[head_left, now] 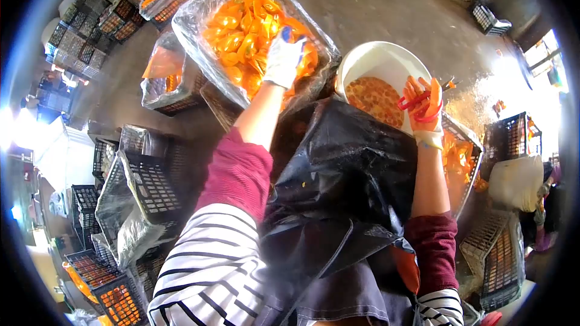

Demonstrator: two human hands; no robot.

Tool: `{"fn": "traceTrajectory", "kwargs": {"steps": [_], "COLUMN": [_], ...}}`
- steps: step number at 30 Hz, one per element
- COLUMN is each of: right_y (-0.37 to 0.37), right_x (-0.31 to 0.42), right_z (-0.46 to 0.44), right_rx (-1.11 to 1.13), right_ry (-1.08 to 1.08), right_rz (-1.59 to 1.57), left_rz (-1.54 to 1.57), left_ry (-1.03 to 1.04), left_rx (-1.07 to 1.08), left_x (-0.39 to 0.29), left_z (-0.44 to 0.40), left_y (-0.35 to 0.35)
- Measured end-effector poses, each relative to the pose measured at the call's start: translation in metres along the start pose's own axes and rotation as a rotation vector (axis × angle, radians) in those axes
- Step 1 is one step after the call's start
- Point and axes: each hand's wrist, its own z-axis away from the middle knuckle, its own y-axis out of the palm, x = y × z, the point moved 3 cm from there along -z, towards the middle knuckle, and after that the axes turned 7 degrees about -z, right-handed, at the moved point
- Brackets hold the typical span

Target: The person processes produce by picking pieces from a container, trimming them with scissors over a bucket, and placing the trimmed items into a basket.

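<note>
A big crate lined with clear plastic [192, 29] and a white bucket [386, 57] stand side by side, maybe so both are easy to reach. The left hand [284, 60] reaches in among the crate's orange pieces [244, 24], but its grip is hard to tell. By the bucket, the right hand [423, 108] holds red scissors [403, 104] in its fingers, perhaps to keep them handy.
</note>
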Motion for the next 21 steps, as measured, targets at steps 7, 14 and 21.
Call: {"fn": "traceTrajectory", "kwargs": {"steps": [7,14,21], "right_y": [0.022,0.039,0.007], "right_x": [-0.007,-0.008,-0.016], "right_z": [0.010,0.022,0.019], "right_rx": [0.071,0.236,0.218], "right_ry": [-0.104,-0.127,-0.019], "right_rz": [0.116,0.543,0.412], "left_rz": [-0.750,-0.673,1.366], "left_ry": [-0.019,-0.058,-0.512], "left_rx": [0.196,0.395,0.259], "left_x": [0.043,0.049,0.055], "left_z": [0.001,-0.027,-0.010], "left_y": [0.031,0.023,0.008]}}
